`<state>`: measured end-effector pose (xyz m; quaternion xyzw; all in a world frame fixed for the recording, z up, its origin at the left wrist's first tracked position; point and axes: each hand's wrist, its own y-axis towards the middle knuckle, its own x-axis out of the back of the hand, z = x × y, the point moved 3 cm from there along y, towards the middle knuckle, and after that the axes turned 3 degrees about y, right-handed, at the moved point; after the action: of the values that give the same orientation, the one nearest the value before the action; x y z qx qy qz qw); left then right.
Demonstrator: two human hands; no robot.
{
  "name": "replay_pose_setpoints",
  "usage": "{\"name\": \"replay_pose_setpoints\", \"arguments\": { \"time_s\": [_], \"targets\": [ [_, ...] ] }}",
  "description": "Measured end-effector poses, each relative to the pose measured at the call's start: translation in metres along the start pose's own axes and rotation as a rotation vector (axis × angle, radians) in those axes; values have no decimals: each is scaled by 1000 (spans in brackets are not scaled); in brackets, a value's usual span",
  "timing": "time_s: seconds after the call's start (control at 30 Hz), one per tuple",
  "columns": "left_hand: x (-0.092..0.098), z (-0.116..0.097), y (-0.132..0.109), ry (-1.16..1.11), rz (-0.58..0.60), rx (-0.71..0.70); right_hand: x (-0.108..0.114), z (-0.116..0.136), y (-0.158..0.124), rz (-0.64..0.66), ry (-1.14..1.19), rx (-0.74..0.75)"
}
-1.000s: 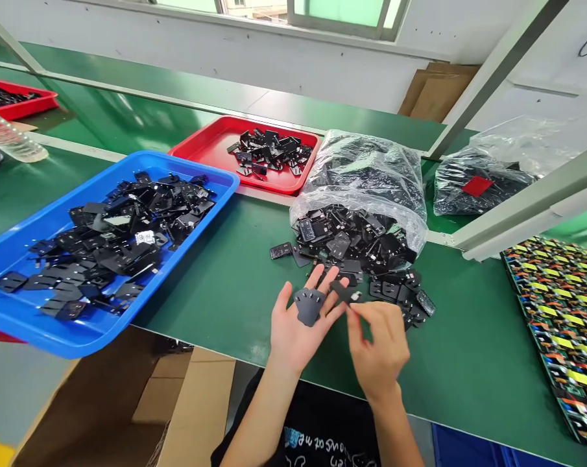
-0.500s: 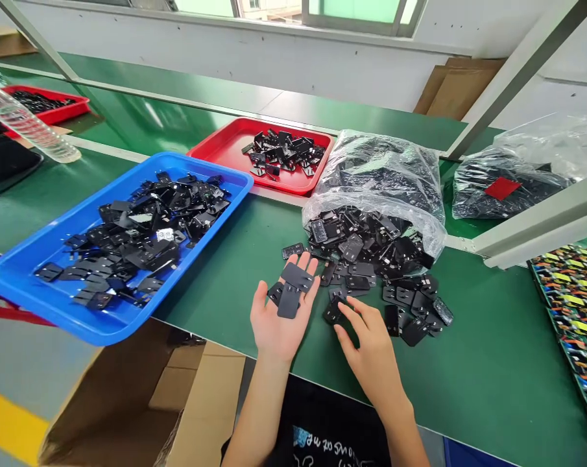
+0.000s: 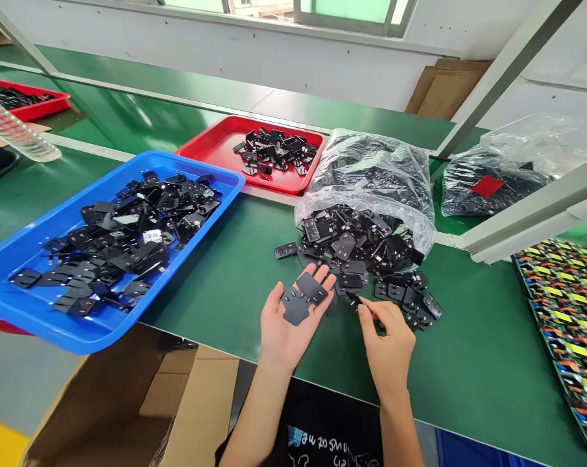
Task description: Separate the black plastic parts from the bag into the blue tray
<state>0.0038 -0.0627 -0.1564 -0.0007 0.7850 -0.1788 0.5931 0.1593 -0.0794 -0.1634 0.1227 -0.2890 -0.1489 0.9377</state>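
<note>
My left hand [image 3: 293, 324] is turned palm up with its fingers extended, bearing a few flat black plastic plates [image 3: 297, 307] with small metal prongs. To its right, my right hand [image 3: 388, 331] pinches one black plate [image 3: 354, 298] between thumb and fingers, tilted edge-on just above the table. Beyond both hands, a heap of similar black plates [image 3: 356, 237] spills from the mouth of a clear plastic bag [image 3: 375, 165]. More loose plates [image 3: 414, 301] lie beside my right hand, partly hidden by it.
A blue tray [image 3: 232, 188] of black plates stands at left, with a red tray [image 3: 200, 146] behind it. On the right are a metal post [image 3: 512, 78], another filled bag [image 3: 492, 188] and a board of colourful parts [image 3: 565, 324]. Below the table edge sits a cardboard box [image 3: 205, 395].
My right hand has lifted a plate off the table and tilted it. My left hand has shifted slightly right, and the plates on its palm lie differently. The view has shifted slightly.
</note>
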Motion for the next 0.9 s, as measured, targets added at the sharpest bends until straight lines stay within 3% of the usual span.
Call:
{"name": "replay_pose_setpoints", "arguments": {
  "time_s": [0.1,0.3,0.43,0.63,0.77,0.9],
  "targets": [
    [0,16,0,35,-6,151,10,5,11,-40,209,-163],
    [0,29,0,38,-12,244,19,10,25,-142,324,-205],
    [0,33,-1,-39,-16,284,7,13,26,-18,176,-132],
    [5,31,1,-79,-10,302,-3,16,24,16,80,-85],
    [4,23,1,-69,56,256,15,8,25,4,144,-90],
    [3,12,0,-100,56,119,41,-14,19,33,-154,-108]
  ]
}}
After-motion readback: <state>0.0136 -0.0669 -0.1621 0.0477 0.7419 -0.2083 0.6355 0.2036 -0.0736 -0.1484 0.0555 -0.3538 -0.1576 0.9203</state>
